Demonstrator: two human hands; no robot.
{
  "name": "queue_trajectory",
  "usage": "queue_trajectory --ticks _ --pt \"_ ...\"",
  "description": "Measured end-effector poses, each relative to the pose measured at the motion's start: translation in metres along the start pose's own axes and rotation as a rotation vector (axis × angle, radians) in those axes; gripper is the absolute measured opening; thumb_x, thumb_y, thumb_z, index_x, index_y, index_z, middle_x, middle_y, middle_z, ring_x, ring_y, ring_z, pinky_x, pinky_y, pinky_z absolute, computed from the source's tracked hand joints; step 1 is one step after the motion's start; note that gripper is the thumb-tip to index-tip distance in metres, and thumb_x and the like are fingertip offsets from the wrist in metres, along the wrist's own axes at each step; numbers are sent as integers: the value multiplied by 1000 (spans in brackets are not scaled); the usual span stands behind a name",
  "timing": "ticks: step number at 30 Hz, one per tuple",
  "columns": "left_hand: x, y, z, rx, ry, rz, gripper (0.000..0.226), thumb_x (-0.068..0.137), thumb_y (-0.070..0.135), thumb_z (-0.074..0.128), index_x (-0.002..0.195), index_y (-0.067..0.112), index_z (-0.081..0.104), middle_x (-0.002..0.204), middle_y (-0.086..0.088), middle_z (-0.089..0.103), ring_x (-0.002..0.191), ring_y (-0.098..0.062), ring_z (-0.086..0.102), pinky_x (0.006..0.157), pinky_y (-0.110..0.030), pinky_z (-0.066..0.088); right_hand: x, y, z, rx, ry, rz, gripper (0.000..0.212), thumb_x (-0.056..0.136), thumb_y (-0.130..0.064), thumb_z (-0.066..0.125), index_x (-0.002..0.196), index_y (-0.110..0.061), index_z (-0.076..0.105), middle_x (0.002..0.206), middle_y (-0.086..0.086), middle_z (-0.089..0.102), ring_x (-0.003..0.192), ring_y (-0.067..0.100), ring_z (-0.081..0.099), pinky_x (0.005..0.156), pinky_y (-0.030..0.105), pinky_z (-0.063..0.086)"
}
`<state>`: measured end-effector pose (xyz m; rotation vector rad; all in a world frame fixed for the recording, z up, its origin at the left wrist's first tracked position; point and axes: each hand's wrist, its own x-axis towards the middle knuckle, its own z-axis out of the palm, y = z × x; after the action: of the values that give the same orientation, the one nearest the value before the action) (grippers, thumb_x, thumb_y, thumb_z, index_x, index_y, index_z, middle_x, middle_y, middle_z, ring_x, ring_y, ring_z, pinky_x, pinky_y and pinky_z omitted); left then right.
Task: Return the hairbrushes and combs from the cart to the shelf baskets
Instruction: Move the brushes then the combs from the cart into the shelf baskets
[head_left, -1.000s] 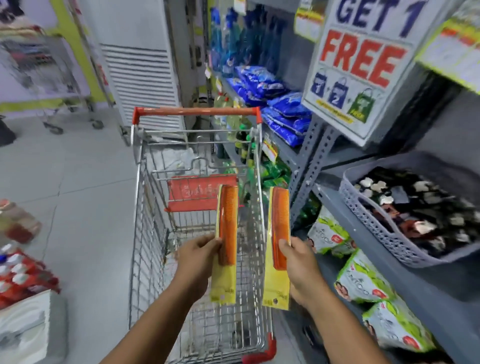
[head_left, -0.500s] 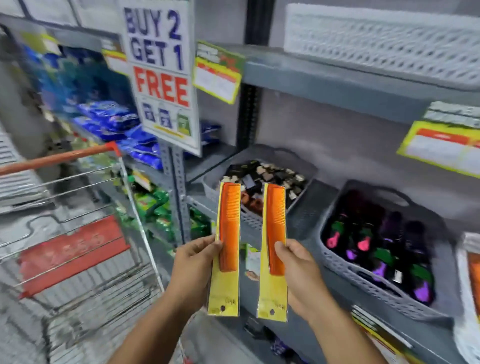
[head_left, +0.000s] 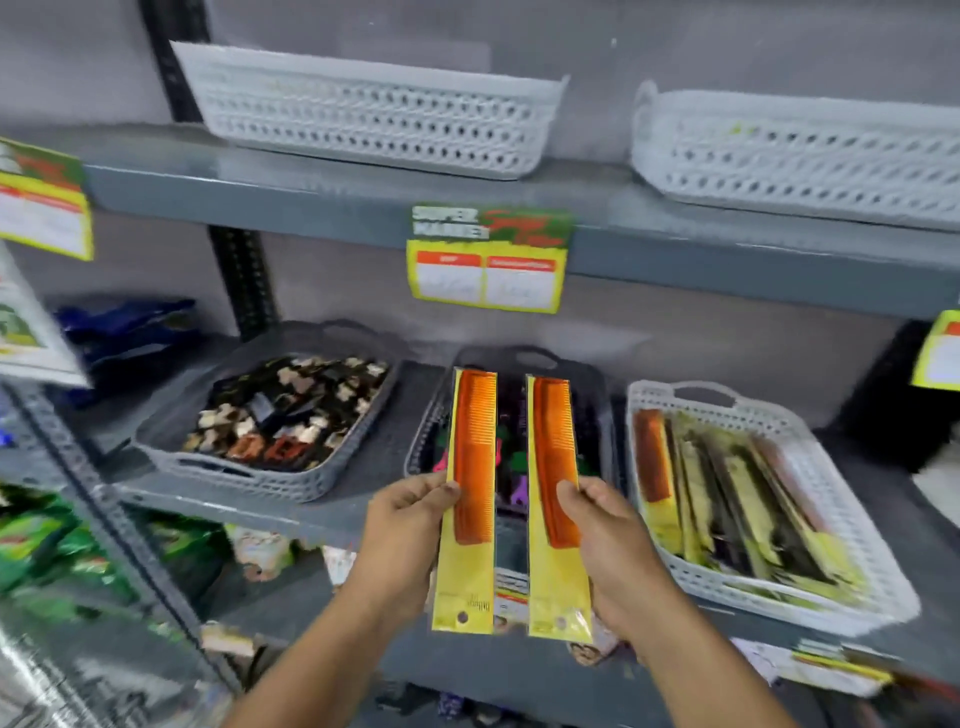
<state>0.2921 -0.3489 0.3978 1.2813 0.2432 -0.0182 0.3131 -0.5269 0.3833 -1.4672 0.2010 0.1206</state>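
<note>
I hold two orange combs on yellow backing cards upright in front of the shelf. My left hand (head_left: 402, 530) grips the left comb (head_left: 470, 467) at its left edge. My right hand (head_left: 610, 540) grips the right comb (head_left: 556, 467) at its right edge. Behind them a dark basket (head_left: 524, 358) holds colourful brushes. To the right a white basket (head_left: 810, 592) holds several carded combs of the same kind. The cart shows only as a blurred wire corner (head_left: 41, 675) at the bottom left.
A grey basket (head_left: 234, 473) of hair clips sits left on the middle shelf. Two white baskets (head_left: 374, 119) (head_left: 795, 166) stand on the upper shelf. Yellow price tags (head_left: 488, 265) hang from the shelf edge. Green packets (head_left: 47, 545) fill the lower left shelf.
The view has swung right from the cart to face the shelf. Both combs stay in my hands and now sit in front of the dark basket, near the white comb basket.
</note>
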Motion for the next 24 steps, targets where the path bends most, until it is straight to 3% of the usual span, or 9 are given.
queue_trajectory --ticks 2,6,10,12,14,17,19,23,24 --pt "5 -5 22 4 -32 -16 40 94 5 53 64 14 77 67 -5 74 59 -17 68 52 -28 54 -1 -5 -21 1 32 -6 48 93 -34 55 135 -13 48 147 0 42 134 20 38 98 32 31" --pt "10 -19 74 15 -66 -37 25 91 5 58 74 9 75 82 -16 71 74 -28 60 72 -40 48 -1 -13 -69 1 115 -37 42 93 -32 56 129 -10 53 143 3 47 128 17 43 104 34 32" --pt "14 -33 119 13 -86 -93 34 89 4 59 63 18 77 75 -8 72 70 -24 62 65 -32 48 -4 -19 -109 3 189 -35 43 93 -31 57 131 -10 52 140 5 52 130 20 45 112 41 32" --pt "15 -38 138 14 -91 -118 26 88 4 61 67 11 75 83 -15 69 77 -29 58 71 -39 44 -5 -21 -127 -1 215 -32 35 93 -29 56 124 -12 57 132 1 57 122 17 50 106 36 35" --pt "15 -41 152 31 -93 -119 19 87 4 63 72 8 73 85 -9 76 85 -27 66 81 -41 47 -6 -22 -142 16 214 -29 22 93 -27 56 114 -19 60 116 -10 56 108 8 49 97 29 32" --pt "13 -43 174 47 -118 -128 11 87 5 64 85 11 72 97 -10 76 102 -24 67 99 -46 47 -5 -23 -164 32 263 -40 38 93 -27 56 129 -15 52 116 -9 46 110 8 39 95 28 29" --pt "14 -43 184 42 -136 -148 9 87 4 63 88 11 69 102 -12 74 107 -27 65 103 -48 45 -4 -24 -174 23 290 -34 39 93 -27 57 130 -15 52 115 -9 46 109 8 39 95 28 29" --pt "22 -43 198 54 -171 -170 8 88 4 62 90 8 69 112 -16 70 113 -31 62 105 -51 42 -3 -26 -191 31 287 -49 6 92 -25 59 92 -29 63 100 -21 57 91 0 52 91 23 33" --pt "23 -42 200 59 -177 -170 8 88 5 63 94 6 69 115 -17 69 114 -32 61 105 -53 42 -3 -29 -193 15 292 -62 8 92 -25 59 97 -26 65 106 -20 57 93 -1 52 92 22 33"
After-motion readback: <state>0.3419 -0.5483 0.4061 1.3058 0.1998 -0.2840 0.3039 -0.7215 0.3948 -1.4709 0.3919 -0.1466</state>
